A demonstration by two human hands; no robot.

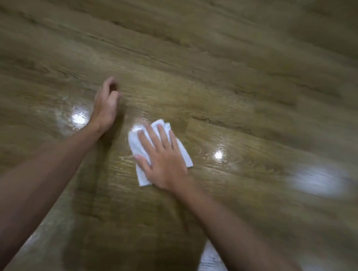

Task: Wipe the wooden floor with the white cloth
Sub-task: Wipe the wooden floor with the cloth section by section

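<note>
A person's right hand [162,157] lay flat on a folded white cloth [185,155], its fingers [149,138] straight and spread wide, pressing the fabric down onto the wooden floor [203,50]. The cloth sat just right of the middle of the view, its far corner showing past the fingertips and its near corner sticking out below the thumb side of the palm. Its right edge showed beside the little-finger side of the hand.

The left hand [105,106] was a little to the left of the cloth and apart from it, turned on edge with the thumb side up. Its fingers [108,85] were loosely curled and held nothing; whether the hand touched the boards could not be told from the blurred picture. Both bare forearms reached in from the lower corners of the view.

The floor was of brown planks with a marked grain, running across the view on a slight slant. Bright patches of reflected light [218,155] gleamed on the boards beside each hand and further off to the right. A dark shadow [133,240] fell on the planks between the two forearms. The outer parts of the view were smeared with blur, so fine detail there could not be made out.
</note>
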